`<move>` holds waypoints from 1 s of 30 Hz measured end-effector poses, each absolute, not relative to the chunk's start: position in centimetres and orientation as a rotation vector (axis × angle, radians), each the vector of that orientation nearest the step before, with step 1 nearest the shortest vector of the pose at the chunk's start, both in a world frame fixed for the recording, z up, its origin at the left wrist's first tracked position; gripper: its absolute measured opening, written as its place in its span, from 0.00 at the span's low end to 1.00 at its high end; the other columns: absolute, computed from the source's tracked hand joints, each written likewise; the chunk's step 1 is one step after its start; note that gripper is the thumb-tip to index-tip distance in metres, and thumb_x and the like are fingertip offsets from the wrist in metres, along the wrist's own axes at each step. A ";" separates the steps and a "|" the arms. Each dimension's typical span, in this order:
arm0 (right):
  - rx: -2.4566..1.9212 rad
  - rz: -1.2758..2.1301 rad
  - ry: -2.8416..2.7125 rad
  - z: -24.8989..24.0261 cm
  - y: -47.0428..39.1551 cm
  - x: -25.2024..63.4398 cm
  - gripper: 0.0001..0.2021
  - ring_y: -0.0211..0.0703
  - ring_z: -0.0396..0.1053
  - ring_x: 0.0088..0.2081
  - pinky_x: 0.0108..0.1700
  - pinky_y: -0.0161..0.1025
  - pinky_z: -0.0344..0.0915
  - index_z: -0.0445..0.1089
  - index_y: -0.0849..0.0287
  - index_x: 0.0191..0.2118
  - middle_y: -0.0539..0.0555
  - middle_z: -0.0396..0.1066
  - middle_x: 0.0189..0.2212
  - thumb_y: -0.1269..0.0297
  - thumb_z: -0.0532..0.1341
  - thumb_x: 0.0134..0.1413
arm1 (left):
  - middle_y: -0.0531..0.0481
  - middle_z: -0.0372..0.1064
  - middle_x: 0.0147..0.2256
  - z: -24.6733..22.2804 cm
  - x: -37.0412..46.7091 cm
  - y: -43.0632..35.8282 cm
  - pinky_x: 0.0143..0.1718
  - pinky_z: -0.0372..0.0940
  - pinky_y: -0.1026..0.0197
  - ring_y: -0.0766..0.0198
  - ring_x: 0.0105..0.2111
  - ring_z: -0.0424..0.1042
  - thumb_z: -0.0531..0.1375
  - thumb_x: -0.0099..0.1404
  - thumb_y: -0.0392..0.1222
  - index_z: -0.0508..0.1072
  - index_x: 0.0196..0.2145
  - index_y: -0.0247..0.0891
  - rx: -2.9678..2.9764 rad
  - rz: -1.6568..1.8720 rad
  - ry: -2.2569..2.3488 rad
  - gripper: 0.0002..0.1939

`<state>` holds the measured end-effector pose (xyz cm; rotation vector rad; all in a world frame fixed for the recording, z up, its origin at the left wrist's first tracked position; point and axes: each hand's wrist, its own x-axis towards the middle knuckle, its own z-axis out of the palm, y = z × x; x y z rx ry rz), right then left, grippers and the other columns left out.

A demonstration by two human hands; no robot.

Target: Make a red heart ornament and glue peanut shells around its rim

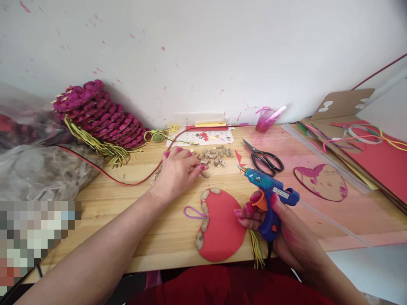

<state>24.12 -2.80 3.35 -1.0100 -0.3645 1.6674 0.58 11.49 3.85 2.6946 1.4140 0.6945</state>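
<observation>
My left hand (178, 170) reaches into a pile of peanut shells (219, 153), its fingers bunched together. What lies between the fingertips, if anything, is hidden. My right hand (284, 228) grips a blue glue gun (267, 182) with an orange trigger, its nozzle pointing up and left. Below the nozzle lies a red heart-shaped card (224, 228), with peanut shells along the two lobes at its left edge. A purple loop (193, 212) sticks out at the heart's notch, and a yellow-green tassel (256, 249) hangs from its tip, partly behind my right hand.
Black scissors (265, 159) lie beyond the glue gun, beside a red paper scrap (239, 158). A painted cardboard heart (321, 182) and a pink cup (266, 120) are rightward. A magenta bundle (101, 114) leans on the wall. A red-black cable (127, 183) crosses the table (108, 228).
</observation>
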 end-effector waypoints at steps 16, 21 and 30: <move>-0.973 1.669 -0.384 3.0 -2.8 24.1 0.14 0.53 0.81 0.40 0.43 0.44 0.78 0.76 0.57 0.38 0.56 0.80 0.30 0.51 0.68 0.55 | 0.48 0.74 0.37 3.0 1.2 11.5 0.44 0.52 0.49 0.53 0.44 0.63 0.62 0.66 0.37 0.79 0.34 0.42 2.730 0.653 1.174 0.05; -0.977 1.668 -0.376 2.9 -2.9 24.2 0.15 0.53 0.81 0.39 0.43 0.44 0.78 0.76 0.58 0.38 0.57 0.80 0.31 0.50 0.68 0.54 | 0.47 0.74 0.34 3.6 0.7 11.5 0.41 0.52 0.50 0.52 0.43 0.64 0.61 0.67 0.42 0.79 0.34 0.40 2.670 0.672 1.289 0.07; -1.002 1.662 -0.366 2.8 -2.7 24.2 0.15 0.54 0.81 0.39 0.43 0.45 0.78 0.76 0.58 0.38 0.58 0.81 0.31 0.51 0.69 0.53 | 0.47 0.74 0.36 3.5 0.9 11.4 0.43 0.54 0.50 0.54 0.43 0.63 0.58 0.68 0.36 0.79 0.37 0.41 2.720 0.700 1.195 0.09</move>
